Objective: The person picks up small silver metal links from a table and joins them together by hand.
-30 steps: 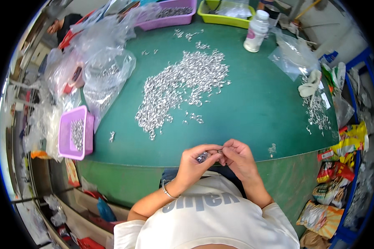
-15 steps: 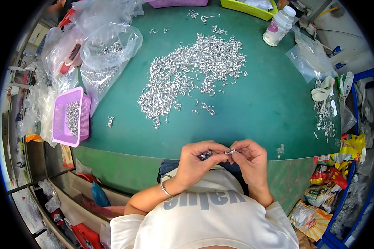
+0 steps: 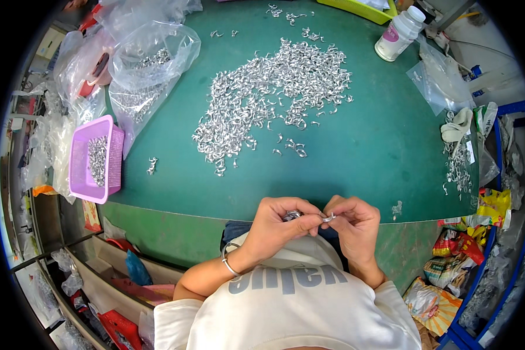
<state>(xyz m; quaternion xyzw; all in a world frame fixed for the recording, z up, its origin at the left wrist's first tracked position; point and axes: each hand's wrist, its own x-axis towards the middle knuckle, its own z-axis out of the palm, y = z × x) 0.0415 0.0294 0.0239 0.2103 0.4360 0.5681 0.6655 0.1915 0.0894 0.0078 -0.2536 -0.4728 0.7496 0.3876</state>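
Note:
My left hand (image 3: 280, 228) is closed, with several small silvery metal pieces (image 3: 292, 215) tucked in its curled fingers. Between both hands' fingertips sits one small curved silvery metal piece (image 3: 329, 218), pinched from either side. My right hand (image 3: 356, 228) is also closed, thumb and forefinger at that piece. Both hands meet just over the near edge of the green table (image 3: 262, 192). Beyond them spreads a large pile of curved silvery metal pieces (image 3: 233, 116), with a few stray ones nearer to me.
At the left, a purple basket (image 3: 118, 160) and a clear plastic bag (image 3: 178, 55) hold similar pieces. A white bottle (image 3: 398, 36) stands at the far right, near a lime-green tray (image 3: 356, 10). More metal pieces (image 3: 458, 166) lie along the right edge.
The small curved piece at my fingertips has turned slightly, and my right hand has shifted a little to the right. The whole view has moved slightly.

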